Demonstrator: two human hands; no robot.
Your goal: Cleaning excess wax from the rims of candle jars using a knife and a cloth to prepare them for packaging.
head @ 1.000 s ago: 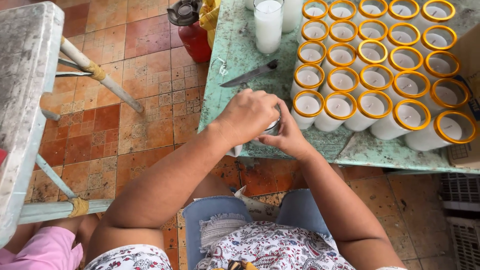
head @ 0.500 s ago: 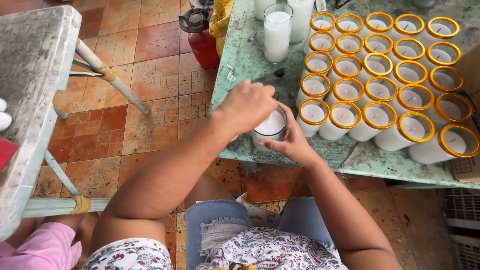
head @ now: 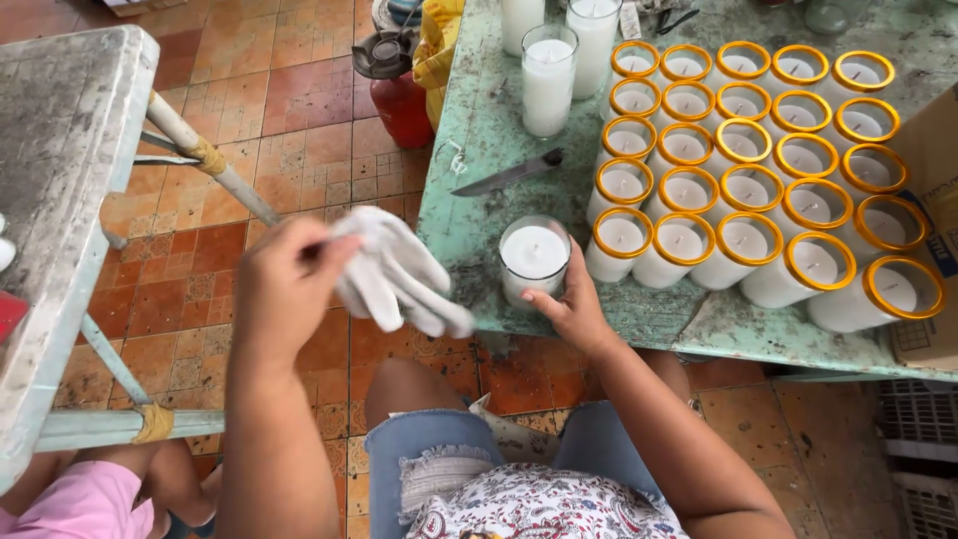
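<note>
Head view: right hand (head: pixel 571 311) fingers wrap a glass candle jar (head: pixel 534 262) at the green tabletop's (head: pixel 479 150) near edge; left hand (head: pixel 284 284) fingers pinch a white cloth (head: pixel 399 271) left of it.

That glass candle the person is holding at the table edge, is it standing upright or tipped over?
Upright. The glass candle stands on the green table, its round white wax top facing up, steadied by the right hand.
</note>
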